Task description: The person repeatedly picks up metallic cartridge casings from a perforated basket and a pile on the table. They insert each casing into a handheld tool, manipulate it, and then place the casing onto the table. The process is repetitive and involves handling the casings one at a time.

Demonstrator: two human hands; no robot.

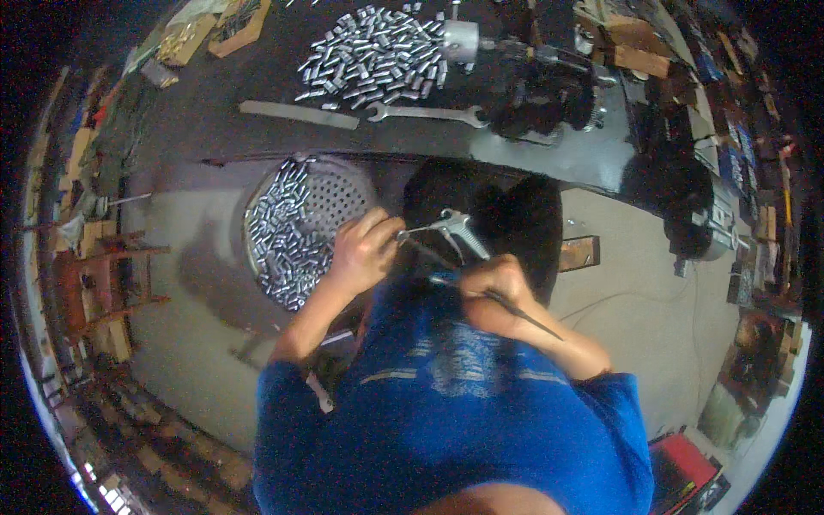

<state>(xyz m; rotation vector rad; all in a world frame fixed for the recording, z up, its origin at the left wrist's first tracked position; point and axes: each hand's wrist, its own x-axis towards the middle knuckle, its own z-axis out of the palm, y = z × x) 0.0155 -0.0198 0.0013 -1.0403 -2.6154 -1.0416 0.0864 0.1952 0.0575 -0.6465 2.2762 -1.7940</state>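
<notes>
My left hand (367, 249) is closed in a pinch on a small shiny metal piece (401, 236), mostly hidden by the fingers. It seems to match the short metal cylinders nearby. In front of my body, my right hand (498, 287) is wrapped round the grip of a silver air blow gun (457, 232). The gun's thin nozzle points left, at the fingertips of my left hand. A long dark thin rod, like a file (536, 323), also passes through my right hand, one end toward my left hand and the other over my right forearm.
Left of my hands stands a round perforated basket (339, 196) with many metal cylinders (287, 232). On the dark workbench (206, 120) lie a heap of similar cylinders (378, 56), a flat metal bar (300, 114) and a double-ended spanner (427, 113). A chuck-like fixture (462, 41) stands behind.
</notes>
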